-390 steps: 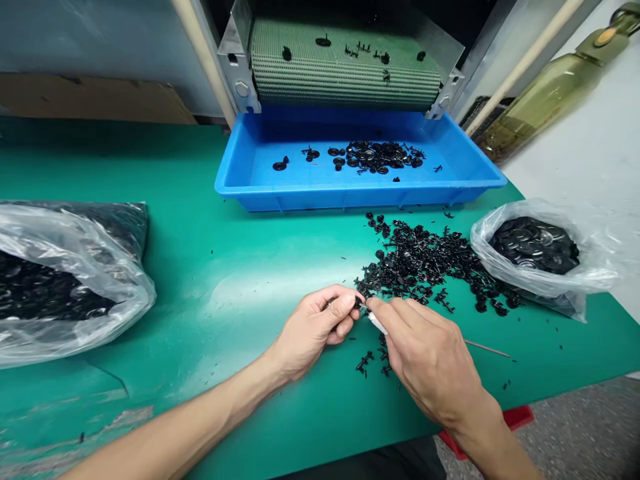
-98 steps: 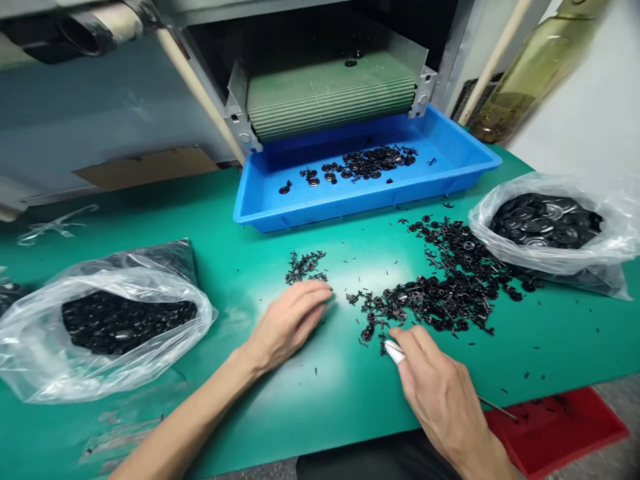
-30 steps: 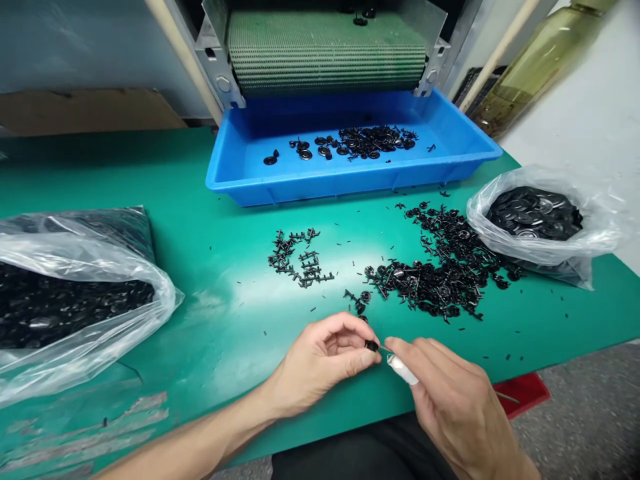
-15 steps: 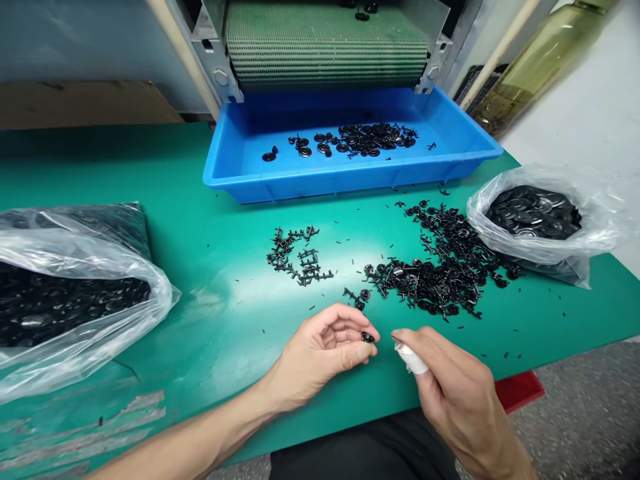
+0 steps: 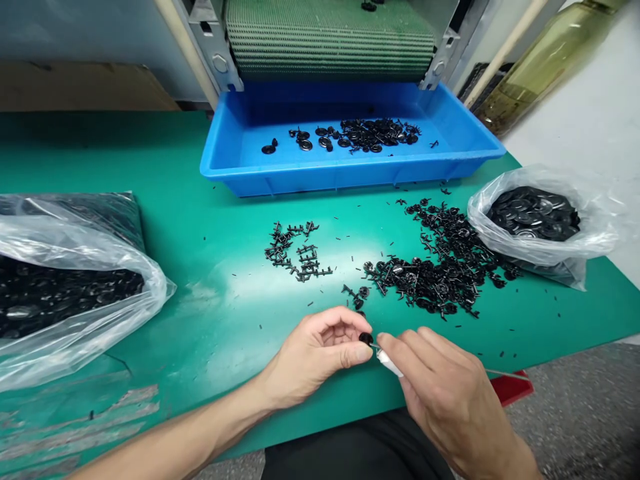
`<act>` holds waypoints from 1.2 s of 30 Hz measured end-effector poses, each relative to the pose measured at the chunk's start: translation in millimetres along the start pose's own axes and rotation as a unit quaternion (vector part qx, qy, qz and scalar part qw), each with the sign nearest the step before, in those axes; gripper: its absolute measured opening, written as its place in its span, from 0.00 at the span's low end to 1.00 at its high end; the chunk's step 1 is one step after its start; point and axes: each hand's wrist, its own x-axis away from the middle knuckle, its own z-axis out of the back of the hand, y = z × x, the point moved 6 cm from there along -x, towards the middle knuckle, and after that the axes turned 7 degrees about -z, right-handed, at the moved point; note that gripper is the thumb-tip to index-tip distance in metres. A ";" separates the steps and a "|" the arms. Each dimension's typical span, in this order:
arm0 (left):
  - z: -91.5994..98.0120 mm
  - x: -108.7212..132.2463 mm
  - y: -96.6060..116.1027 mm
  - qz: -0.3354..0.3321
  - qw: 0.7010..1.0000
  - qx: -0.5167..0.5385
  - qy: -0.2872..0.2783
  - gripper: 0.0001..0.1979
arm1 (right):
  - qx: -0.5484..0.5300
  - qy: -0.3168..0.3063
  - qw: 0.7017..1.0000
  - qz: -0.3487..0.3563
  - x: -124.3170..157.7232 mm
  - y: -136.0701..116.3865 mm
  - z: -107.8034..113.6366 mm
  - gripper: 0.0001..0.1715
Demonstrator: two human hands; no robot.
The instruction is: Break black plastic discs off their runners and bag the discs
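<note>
Black plastic button-headed fastener [image 5: 366, 339]: one item, held over the green bench mat [image 5: 210, 320], pinched tightly between thumb and fingertips of my left hand [image 5: 315, 353]. My right hand [image 5: 445, 393]: fingers closed around a thin metal pick with a white-wrapped grip [image 5: 389, 363], its tip apparently touching the fastener. Nearby: a heap of black fasteners and sprue [image 5: 430, 280] and a blue plastic tray [image 5: 320, 185]. Handling note from my remote station: a firm, steady pinch and short, controlled pick strokes should stop so small a part from springing away.
</note>
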 end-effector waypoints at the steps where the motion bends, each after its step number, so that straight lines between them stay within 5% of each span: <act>1: -0.6 -0.1 0.5 -0.001 1.000 -0.002 -0.003 0.08 | 0.005 -0.001 1.000 -0.002 0.1 -0.1 -0.7 0.17; 26: -3.7 4.3 5.8 -0.026 0.994 -0.107 -0.008 0.07 | 0.070 -0.007 0.997 0.016 1.8 -4.0 1.9 0.17; 31: -2.0 7.5 2.2 -0.025 0.995 -0.086 0.050 0.08 | 0.017 0.036 0.996 -0.076 4.3 -7.2 -16.2 0.17; 36: 5.8 10.4 2.8 -0.037 0.991 -0.064 0.111 0.09 | -0.062 0.045 0.975 -0.209 3.0 21.4 -24.3 0.19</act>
